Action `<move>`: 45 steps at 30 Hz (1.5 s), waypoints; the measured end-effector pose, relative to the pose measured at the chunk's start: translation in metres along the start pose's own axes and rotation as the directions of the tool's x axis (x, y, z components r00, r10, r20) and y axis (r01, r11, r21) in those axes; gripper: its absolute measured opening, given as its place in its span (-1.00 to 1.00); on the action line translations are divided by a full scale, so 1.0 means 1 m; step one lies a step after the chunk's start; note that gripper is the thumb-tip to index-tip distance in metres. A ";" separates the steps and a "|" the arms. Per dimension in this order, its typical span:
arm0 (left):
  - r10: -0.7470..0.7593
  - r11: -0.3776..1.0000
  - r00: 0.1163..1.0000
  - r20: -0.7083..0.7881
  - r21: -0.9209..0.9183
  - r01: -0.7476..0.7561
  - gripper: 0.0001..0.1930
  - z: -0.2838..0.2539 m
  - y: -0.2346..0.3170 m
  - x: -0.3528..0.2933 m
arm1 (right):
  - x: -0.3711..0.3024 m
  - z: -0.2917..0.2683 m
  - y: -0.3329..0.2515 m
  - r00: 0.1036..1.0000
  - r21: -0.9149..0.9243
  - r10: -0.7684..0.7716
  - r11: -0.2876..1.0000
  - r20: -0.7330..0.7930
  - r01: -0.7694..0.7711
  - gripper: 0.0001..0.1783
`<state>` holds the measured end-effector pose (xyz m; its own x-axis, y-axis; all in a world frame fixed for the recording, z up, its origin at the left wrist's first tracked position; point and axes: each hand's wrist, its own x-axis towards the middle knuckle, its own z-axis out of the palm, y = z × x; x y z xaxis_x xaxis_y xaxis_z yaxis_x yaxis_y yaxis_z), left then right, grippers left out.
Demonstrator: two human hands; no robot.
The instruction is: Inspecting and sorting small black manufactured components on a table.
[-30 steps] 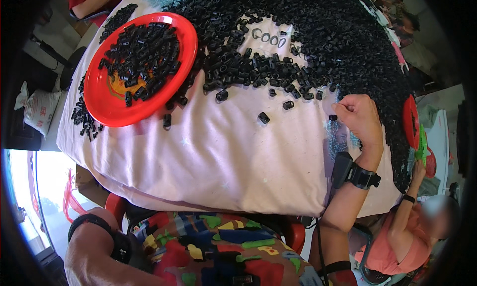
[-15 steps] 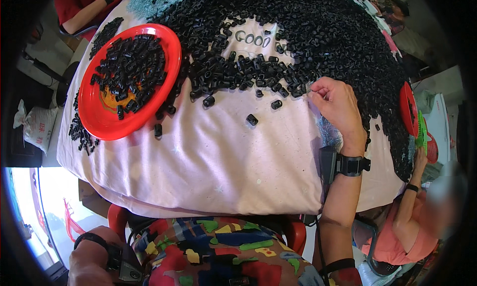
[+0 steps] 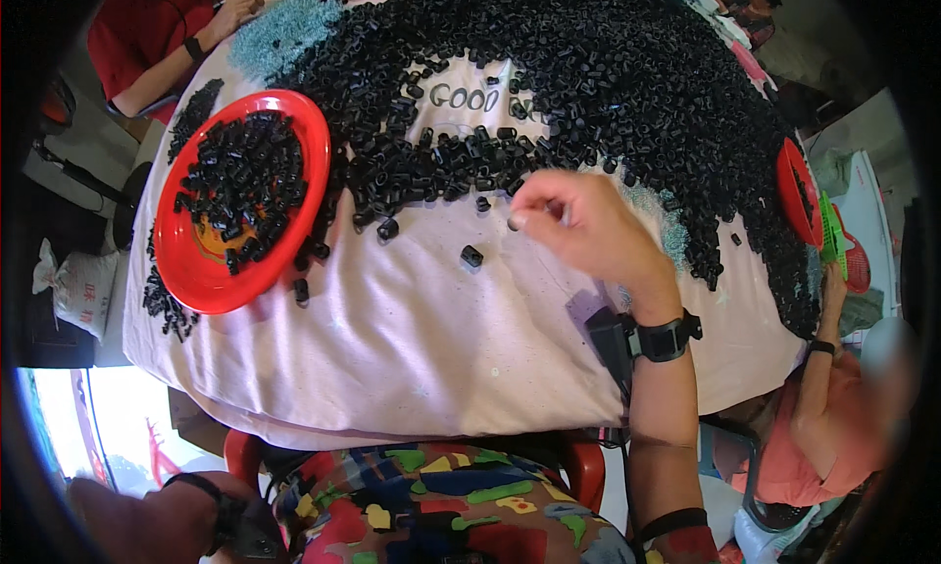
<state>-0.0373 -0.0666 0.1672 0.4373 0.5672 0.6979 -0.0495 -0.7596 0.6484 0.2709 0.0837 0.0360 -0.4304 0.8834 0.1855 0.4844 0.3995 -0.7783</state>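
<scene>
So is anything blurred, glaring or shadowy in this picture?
In the head view, the right hand looks slightly smeared; in the head view, a bright patch at lower left is washed out; in the head view, the pink cloth carries shadows, and the corners go black.

Lettering (image 3: 466,97) stands on the pale pink cloth (image 3: 392,368), above the centre of the frame: a short row of large, dark grey capitals, widely rounded, printed in outline-like strokes and slanting slightly. Just to its right, more dark print shows in part, the rest covered by the black pieces (image 3: 588,103), so it cannot be read whole. At the left edge of the frame, a white plastic bag (image 3: 78,288) carries red printed characters, small and soft towards the fisheye rim.
</scene>
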 end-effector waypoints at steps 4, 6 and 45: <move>-0.478 0.862 0.821 -0.312 0.009 0.506 -0.74 0.029 -0.043 0.014 | -0.007 0.011 -0.006 0.999 -0.124 0.021 0.992 -0.048 -0.027 -0.91; -0.581 0.762 0.748 -0.321 0.108 0.638 -0.76 0.030 -0.078 0.012 | -0.008 0.004 -0.015 0.988 -0.106 0.119 0.986 -0.100 -0.130 -0.91; -0.624 0.780 0.781 -0.028 -0.075 0.621 -0.73 0.084 -0.184 -0.026 | -0.002 0.014 -0.004 0.969 -0.078 -0.083 0.995 -0.232 0.066 -0.87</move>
<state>0.0356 0.0320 0.0041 0.3473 0.9259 0.1486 0.1659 -0.2167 0.9620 0.2593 0.0766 0.0301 -0.2804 0.8798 0.3837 0.5128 0.4753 -0.7149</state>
